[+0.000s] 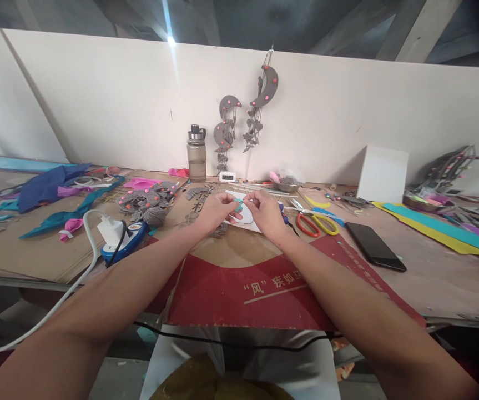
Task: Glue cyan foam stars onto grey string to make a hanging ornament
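Bare forearms (pixel 133 266) stretch from the lower corners over the front edge of a broad brown worktable (pixel 439 283), which ends at a white panel (pixel 139 100) standing along its back. Red printed cardboard (pixel 218 294) reaches the front edge between the arms, bordered on the right by brown tabletop around a black phone (pixel 374 245). At far right, a basket (pixel 428 209) bears coloured pieces; a tinted bottle (pixel 196 158), with a liquid line partway up, stands near the panel, and a small bowl (pixel 287 188) holds grey yarn and something pink. Orange-and-yellow scissors (pixel 314 217) lie just beside the right hand (pixel 265 211). It and the left hand (pixel 218 211) nearly meet, thumbs and fingertips pinched together on a small teal piece (pixel 238 205) above a white sheet (pixel 246 218).
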`<state>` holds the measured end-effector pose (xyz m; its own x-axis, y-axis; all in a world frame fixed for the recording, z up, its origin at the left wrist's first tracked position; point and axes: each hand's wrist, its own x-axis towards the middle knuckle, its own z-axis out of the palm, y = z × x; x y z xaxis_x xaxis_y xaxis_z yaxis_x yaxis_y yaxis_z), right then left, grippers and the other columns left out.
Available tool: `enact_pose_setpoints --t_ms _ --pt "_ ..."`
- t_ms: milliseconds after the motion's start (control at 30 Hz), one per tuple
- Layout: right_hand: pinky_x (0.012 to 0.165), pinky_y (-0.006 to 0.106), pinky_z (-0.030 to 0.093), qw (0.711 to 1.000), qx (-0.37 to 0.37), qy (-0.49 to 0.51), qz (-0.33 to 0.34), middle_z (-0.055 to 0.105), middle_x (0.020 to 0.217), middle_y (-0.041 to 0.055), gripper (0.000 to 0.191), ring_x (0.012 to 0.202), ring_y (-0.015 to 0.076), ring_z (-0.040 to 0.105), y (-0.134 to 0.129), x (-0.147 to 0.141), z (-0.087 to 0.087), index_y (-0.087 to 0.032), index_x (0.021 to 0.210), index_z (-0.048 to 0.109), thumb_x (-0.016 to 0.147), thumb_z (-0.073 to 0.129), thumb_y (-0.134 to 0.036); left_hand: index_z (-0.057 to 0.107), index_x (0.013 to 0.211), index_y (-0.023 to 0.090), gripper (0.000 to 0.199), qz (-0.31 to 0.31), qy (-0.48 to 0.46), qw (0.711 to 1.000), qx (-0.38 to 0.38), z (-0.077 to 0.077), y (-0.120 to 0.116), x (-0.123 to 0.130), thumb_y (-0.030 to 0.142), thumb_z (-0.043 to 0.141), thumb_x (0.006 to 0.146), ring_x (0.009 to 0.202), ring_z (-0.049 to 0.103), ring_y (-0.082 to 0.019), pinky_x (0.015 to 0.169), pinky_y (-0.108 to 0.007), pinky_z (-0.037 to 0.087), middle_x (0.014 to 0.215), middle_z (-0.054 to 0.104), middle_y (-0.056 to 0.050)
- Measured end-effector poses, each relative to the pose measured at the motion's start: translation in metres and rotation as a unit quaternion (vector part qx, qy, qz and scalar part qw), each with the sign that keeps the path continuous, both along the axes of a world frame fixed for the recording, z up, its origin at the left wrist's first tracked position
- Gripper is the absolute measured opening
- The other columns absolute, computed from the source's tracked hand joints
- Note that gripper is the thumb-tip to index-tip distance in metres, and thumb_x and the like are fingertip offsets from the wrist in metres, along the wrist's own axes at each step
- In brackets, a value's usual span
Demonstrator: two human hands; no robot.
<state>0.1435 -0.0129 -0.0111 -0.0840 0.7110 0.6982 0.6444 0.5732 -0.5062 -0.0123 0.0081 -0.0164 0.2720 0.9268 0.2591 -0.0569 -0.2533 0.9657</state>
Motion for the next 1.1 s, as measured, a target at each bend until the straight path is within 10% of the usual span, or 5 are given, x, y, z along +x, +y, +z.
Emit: enact_pose_setpoints --t_ms 1100 --pt "0.072 0.032 0.039 0.997 0.053 -0.061 -0.007 0.053 0.078 0.0041 0.008 0.075 0.0192 0.049 0.0013 0.0006 -0.0015 -0.020 0.077 0.057 0.084 0.053 -0.020 0.062 0.075 0.012 0.016 0.062 0.099 0.992 0.036 -0.0020 0.0027 -0.0018 0.028 0.067 0.074 0.045 0.058 -0.011 0.048 -0.022 0.045 0.056 0.065 -0.005"
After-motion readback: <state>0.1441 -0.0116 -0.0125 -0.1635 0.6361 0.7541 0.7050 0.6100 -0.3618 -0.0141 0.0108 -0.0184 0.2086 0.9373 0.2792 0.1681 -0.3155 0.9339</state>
